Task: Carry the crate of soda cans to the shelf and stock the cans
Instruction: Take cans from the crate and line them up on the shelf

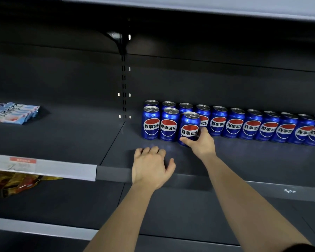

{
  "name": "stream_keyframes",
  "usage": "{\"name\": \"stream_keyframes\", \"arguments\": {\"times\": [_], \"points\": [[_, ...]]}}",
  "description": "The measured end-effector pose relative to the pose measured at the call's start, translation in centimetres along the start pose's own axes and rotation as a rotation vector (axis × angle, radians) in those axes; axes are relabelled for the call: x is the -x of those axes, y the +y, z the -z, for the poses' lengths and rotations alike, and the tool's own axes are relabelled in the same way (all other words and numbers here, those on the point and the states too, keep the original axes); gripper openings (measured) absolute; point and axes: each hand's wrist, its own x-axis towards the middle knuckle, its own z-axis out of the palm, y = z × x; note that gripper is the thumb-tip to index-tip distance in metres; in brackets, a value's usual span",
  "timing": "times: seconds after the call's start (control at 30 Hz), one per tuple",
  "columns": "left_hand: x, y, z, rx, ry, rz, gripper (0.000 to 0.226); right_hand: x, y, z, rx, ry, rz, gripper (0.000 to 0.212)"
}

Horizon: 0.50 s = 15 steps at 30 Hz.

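Several blue soda cans (235,124) with red-white-blue logos stand in a row along the back of the dark shelf (253,160). At the row's left end two more cans (168,125) stand in front. My right hand (201,142) grips the lower part of a third front can (189,124), which stands slightly tilted beside them. My left hand (151,166) rests palm down on the shelf near its front edge, fingers spread, holding nothing. The crate is out of view.
Pale blue snack packs (15,112) lie at the far left of the same shelf. A grey price strip (44,168) runs along the front edge. Orange-yellow bags (16,182) sit on the shelf below. A slotted upright (124,84) divides the back wall.
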Motion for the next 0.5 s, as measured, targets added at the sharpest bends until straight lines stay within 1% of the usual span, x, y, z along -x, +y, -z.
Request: {"name": "stream_keyframes", "arguments": {"times": [0.13,0.27,0.4,0.5], "points": [[0.0,0.0,0.0,0.002,-0.01,0.002,0.066,-0.3,0.2,-0.4,-0.006,-0.003,0.004,0.067],[0.0,0.0,-0.1,0.0,-0.005,-0.001,0.067,-0.4,0.5,-1.0,0.063,0.011,0.031,0.061],[0.0,-0.1,-0.2,0.0,0.003,0.004,0.063,-0.3,0.4,-1.2,0.148,0.013,0.065,0.064],[0.0,0.0,-0.2,0.004,0.018,0.008,0.062,-0.3,0.4,-1.3,0.192,0.019,0.058,0.062]]}}
